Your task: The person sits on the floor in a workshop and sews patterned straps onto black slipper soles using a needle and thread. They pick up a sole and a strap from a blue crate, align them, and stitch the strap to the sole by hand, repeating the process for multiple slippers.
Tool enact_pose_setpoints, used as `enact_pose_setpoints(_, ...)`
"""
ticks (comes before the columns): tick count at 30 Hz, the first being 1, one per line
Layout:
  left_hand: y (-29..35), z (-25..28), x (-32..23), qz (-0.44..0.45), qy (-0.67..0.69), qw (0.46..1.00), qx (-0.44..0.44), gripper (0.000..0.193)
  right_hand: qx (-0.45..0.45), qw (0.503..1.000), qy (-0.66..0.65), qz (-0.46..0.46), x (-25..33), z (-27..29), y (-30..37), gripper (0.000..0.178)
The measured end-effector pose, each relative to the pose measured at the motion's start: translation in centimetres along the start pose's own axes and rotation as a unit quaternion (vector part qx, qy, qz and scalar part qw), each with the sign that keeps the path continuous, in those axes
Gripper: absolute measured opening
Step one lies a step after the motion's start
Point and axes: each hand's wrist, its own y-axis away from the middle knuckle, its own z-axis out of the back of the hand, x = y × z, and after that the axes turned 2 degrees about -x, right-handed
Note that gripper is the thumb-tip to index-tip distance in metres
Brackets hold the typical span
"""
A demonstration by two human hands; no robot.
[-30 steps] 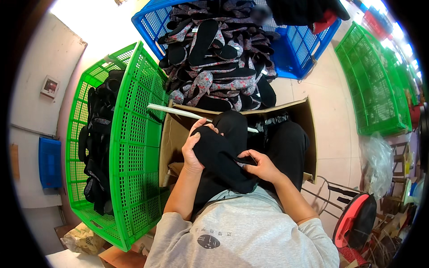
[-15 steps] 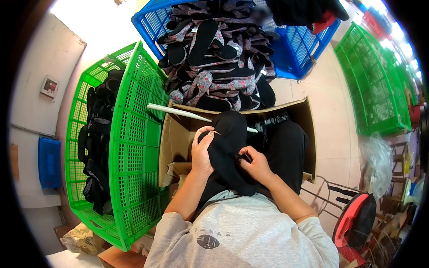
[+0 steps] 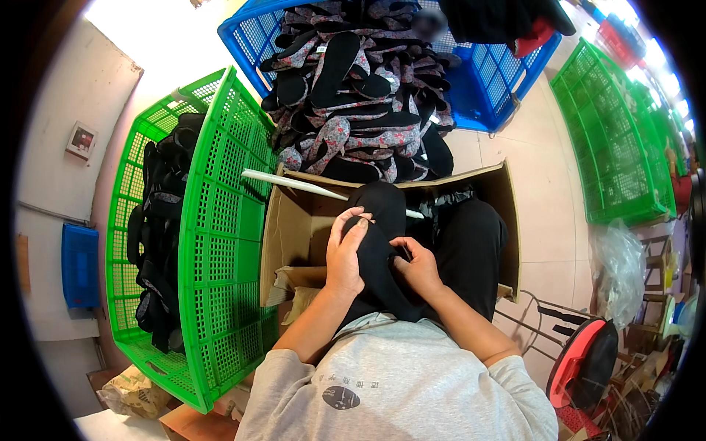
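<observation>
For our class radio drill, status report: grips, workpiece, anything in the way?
Left grip holding far end of black cloth piece. Right grip at its right edge. Piece over lap. White strip and cardboard box nearby, not between grips.

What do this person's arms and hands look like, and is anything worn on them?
The left hand and right hand are both without gloves, and no watch, bracelet or cable shows at either wrist. The forearms are uncovered; above them are the short, light grey sleeves of a heathered T-shirt.
</observation>
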Motion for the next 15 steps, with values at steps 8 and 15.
enact_pose_setpoints(8, 2.0, -0.9, -0.1, -0.048, -0.121, 0.987, 0.095, 0.051, 0.051, 0.964, -0.191, -0.179, -0.6, 1.0, 0.1, 0.021)
enact_pose_setpoints(15, 1.8, -0.5, -0.8, -0.034, -0.076, 0.992, 0.094, 0.067, 0.071, 0.980, -0.168, -0.075, 1.4, 2.9, 0.0, 0.020)
